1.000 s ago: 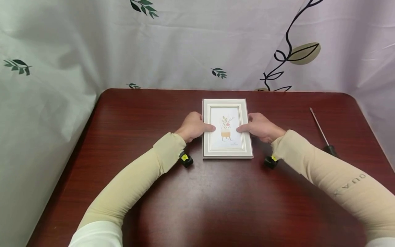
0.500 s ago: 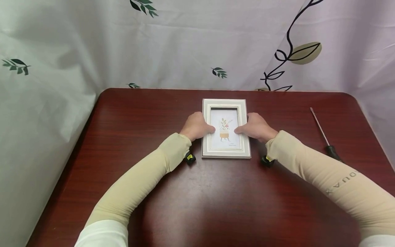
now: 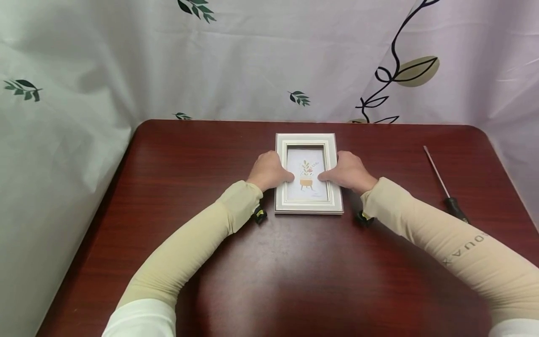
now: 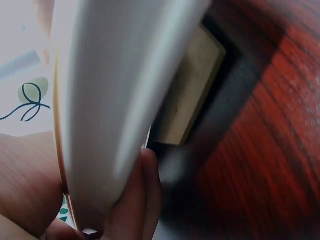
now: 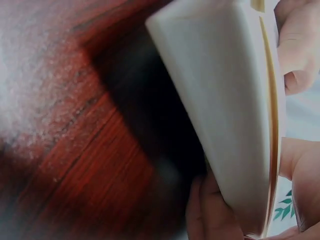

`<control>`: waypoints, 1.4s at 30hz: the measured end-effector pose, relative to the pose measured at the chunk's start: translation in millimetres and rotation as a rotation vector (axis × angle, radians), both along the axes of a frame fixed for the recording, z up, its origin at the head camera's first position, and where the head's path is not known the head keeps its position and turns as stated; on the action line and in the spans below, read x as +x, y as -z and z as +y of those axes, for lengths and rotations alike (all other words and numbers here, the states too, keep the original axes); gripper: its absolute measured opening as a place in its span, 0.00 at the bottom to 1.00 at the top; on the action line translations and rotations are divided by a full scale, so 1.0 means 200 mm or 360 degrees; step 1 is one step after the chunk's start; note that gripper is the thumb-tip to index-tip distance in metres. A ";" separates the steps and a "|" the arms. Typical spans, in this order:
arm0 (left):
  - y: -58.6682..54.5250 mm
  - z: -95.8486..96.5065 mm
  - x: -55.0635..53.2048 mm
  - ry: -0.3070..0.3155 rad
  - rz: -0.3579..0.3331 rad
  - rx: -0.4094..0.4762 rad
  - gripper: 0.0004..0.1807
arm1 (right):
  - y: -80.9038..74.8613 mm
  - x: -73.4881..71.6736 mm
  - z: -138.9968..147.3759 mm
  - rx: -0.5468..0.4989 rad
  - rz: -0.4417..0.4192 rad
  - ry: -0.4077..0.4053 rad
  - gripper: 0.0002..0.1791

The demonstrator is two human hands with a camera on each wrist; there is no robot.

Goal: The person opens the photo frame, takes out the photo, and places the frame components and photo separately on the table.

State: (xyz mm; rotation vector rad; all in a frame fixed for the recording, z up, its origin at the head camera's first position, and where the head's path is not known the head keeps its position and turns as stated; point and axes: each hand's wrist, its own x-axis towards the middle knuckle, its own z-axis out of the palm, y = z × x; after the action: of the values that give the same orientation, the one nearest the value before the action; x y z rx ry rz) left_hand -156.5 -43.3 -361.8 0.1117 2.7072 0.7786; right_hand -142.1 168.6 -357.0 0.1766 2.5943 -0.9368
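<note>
A white picture frame (image 3: 309,207) is held upright-side up over the table by both hands. My left hand (image 3: 268,172) grips its left side and my right hand (image 3: 351,173) its right side, thumbs on the front, fingers curled beneath. Inside the opening, a print (image 3: 306,188) of a potted plant sits recessed, with a dark gap along the top edge. The left wrist view shows a tan board (image 4: 192,90) below the raised frame edge (image 4: 112,90). In the right wrist view, a dark shadow lies under the frame's side (image 5: 215,95).
A screwdriver (image 3: 438,173) with a dark handle lies to the right, beside the right forearm. The dark red wooden table (image 3: 202,150) has a rounded far edge, with a leaf-patterned curtain (image 3: 252,56) behind it.
The print, earlier level in the opening, now sits deeper, with a dark gap at its top. Both hands have shifted slightly inward, keeping their grip on the picture frame.
</note>
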 end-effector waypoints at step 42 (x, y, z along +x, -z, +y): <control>-0.13 -0.60 -0.05 0.0145 0.0701 -0.0531 0.18 | -0.04 0.09 -0.04 -0.0597 0.0181 -0.0171 0.23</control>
State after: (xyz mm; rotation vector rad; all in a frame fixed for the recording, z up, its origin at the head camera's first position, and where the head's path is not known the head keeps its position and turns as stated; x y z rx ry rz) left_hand -166.9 -163.8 -336.0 0.3629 3.1739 0.2891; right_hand -123.4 161.6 -348.9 -0.1187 2.4404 -1.4027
